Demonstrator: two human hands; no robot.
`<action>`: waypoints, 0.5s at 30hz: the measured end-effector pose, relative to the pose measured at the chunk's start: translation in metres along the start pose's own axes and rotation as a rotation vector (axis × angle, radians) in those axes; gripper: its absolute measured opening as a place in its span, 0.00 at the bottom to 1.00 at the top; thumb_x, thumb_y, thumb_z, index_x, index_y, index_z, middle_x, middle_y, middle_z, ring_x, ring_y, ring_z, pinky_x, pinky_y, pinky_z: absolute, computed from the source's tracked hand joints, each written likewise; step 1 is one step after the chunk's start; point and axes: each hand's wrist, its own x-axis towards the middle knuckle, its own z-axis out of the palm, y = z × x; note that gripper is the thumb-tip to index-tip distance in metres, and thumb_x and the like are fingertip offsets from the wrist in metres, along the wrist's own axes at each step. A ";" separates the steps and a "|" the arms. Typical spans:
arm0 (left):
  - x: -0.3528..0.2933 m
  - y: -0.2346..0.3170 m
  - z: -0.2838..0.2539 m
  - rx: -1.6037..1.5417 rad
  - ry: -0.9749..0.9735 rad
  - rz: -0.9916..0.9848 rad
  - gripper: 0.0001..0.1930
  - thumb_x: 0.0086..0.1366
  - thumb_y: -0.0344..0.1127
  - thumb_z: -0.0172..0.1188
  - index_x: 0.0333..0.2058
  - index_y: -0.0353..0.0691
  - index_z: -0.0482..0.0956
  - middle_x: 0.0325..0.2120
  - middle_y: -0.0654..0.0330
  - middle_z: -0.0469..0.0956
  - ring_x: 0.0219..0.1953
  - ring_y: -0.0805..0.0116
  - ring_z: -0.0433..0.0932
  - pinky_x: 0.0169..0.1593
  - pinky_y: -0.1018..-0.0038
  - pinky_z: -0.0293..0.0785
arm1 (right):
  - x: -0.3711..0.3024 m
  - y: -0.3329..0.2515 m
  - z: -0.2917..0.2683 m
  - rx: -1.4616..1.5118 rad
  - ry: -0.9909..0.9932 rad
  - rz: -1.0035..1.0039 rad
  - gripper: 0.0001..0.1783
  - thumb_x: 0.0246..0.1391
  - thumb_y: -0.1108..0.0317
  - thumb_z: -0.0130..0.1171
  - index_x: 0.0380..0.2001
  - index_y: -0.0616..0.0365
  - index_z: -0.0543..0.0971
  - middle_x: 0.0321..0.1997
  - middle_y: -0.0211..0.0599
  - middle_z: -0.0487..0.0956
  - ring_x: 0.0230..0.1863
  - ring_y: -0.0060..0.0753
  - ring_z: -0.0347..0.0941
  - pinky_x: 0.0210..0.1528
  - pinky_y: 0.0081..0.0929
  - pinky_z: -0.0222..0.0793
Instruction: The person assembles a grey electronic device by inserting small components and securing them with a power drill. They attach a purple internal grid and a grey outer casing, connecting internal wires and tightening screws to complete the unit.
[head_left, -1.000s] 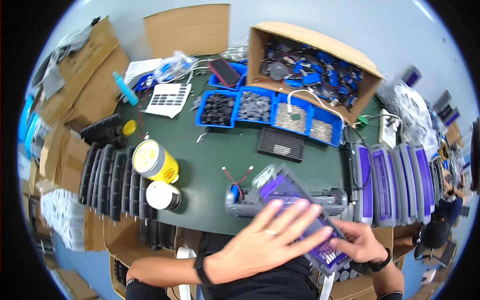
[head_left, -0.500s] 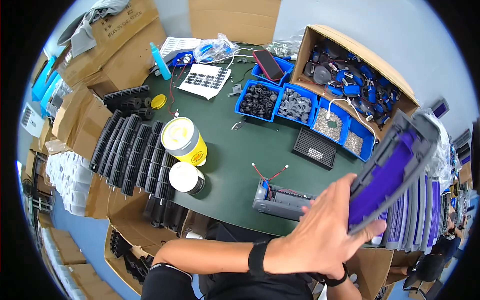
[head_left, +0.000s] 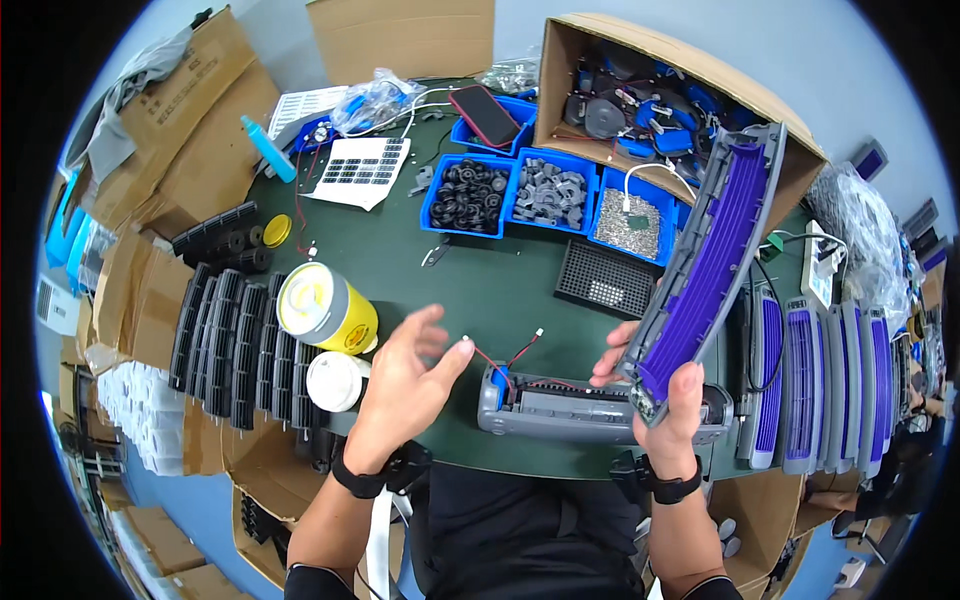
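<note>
In my right hand [head_left: 672, 420], closed round its lower end, is a long grey plastic housing cover [head_left: 715, 250] with a purple ribbed inner face, held tilted above the table. My left hand [head_left: 405, 385] holds nothing; its fingers are spread. The thumb tip is at the white plug of a red wire [head_left: 490, 362]; whether they touch I cannot tell. That wire comes from a long grey housing [head_left: 560, 415] lying open at the table's near edge. A second wire, red and black with a white plug [head_left: 540, 331], stands up beside it. The cover and right hand partly hide the housing's right part.
Black finned rollers [head_left: 240, 350] lie left of a yellow-grey tub [head_left: 330, 310] and a white-lidded jar [head_left: 335, 380]. Blue bins [head_left: 465, 195] of small parts, a black perforated tray [head_left: 605, 280] and a cardboard box [head_left: 680, 40] stand beyond. More purple-grey covers [head_left: 800, 390] line the right side.
My left hand has left the cover and moved left to the wire plugs, fingers spread. The right hand now holds the cover alone, more upright and further left. The whole view has shifted.
</note>
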 end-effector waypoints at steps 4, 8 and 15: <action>-0.004 -0.016 0.007 -0.252 -0.143 0.013 0.15 0.73 0.29 0.66 0.55 0.30 0.82 0.41 0.59 0.86 0.41 0.77 0.82 0.48 0.78 0.79 | -0.013 0.001 -0.005 0.101 0.009 0.042 0.55 0.59 0.24 0.60 0.58 0.75 0.71 0.51 0.57 0.78 0.42 0.45 0.84 0.39 0.41 0.87; -0.014 -0.001 0.009 -0.331 -0.133 0.099 0.07 0.72 0.25 0.66 0.46 0.31 0.87 0.40 0.59 0.86 0.41 0.76 0.84 0.48 0.77 0.80 | -0.022 -0.002 -0.001 0.089 0.014 0.046 0.56 0.58 0.23 0.60 0.61 0.73 0.69 0.55 0.58 0.76 0.46 0.47 0.84 0.42 0.44 0.87; -0.017 0.033 0.022 -0.467 -0.403 0.168 0.05 0.68 0.27 0.71 0.41 0.33 0.88 0.39 0.57 0.88 0.39 0.74 0.86 0.39 0.77 0.82 | -0.033 -0.008 0.004 0.192 0.034 0.002 0.78 0.47 0.37 0.80 0.80 0.60 0.36 0.64 0.61 0.72 0.63 0.57 0.78 0.63 0.53 0.78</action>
